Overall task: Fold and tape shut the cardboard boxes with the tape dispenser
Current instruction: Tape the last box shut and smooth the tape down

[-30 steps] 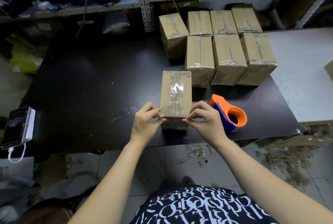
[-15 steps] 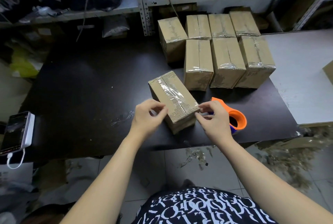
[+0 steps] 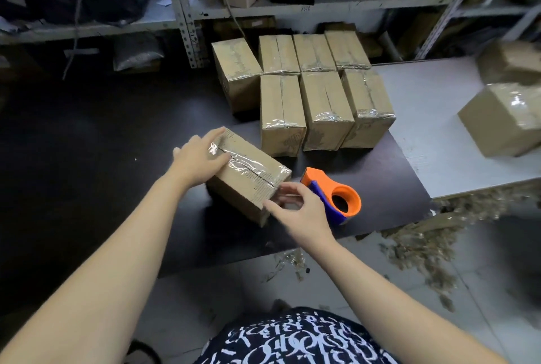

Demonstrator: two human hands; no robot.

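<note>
Head view, sole camera.

- Working box [image 3: 251, 176] lies skewed on the dark counter [image 3: 87, 158], its taped seam facing up. It sits just in front of the batch of sealed boxes [image 3: 322, 100] and just beside the tape dispenser [image 3: 336, 196].
- Left hand [image 3: 199, 158]: fingers straight and apart, flat on the far end of the box top. Judged purpose: steadying the box and pressing the tape onto the seam.
- Right hand [image 3: 295, 208]: fingers half curled against the near end face, thumb toward the lower corner. Whether it grips or only presses the tape tail down, I cannot tell.
- Dispenser lies on its side, untouched, close to the right hand. That is handy for the next strip.
- Sealed boxes are packed side by side at the back, probably to keep the working space free.

Compared with earlier frames:
- One second ago the box lay straight, with both hands pinching its near end.
- It has since swung diagonal.
- The left hand has moved up onto the top.
- The view has shifted right, showing further boxes [image 3: 503, 120] on the white counter [image 3: 424, 135].
</note>
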